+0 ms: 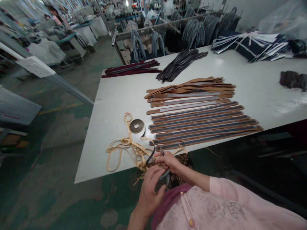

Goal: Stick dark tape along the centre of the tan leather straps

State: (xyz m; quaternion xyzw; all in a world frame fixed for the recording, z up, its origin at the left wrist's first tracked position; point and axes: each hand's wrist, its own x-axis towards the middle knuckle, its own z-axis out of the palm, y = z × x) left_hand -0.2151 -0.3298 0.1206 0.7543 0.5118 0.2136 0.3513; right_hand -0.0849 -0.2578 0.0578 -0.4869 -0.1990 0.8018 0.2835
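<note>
My right hand (169,160) is at the table's near edge, its fingers closed. A small dark tool with a metallic look (162,151) sticks up between thumb and fingers; its kind is unclear. Against those fingers rests my left hand (150,187), fingers bent forward and thumb standing apart. A dark narrow strip (150,157) curves down beside the fingertips; whatever lies between the hands is mostly hidden. Left of them is a tangle of cream tape (140,151), with a roll of tape (137,126) behind it. Brown-edged fabric strips with dark centres (199,126) lie in rows beyond my hands.
More brown strips (192,91) are heaped further back on the white table (96,127). Maroon strips (131,68), a dark grey bundle (179,65) and tied navy-and-white pieces (251,46) lie along the far side. A rail with hanging grey loops (194,32) stands behind; a metal post (69,89) slants at left.
</note>
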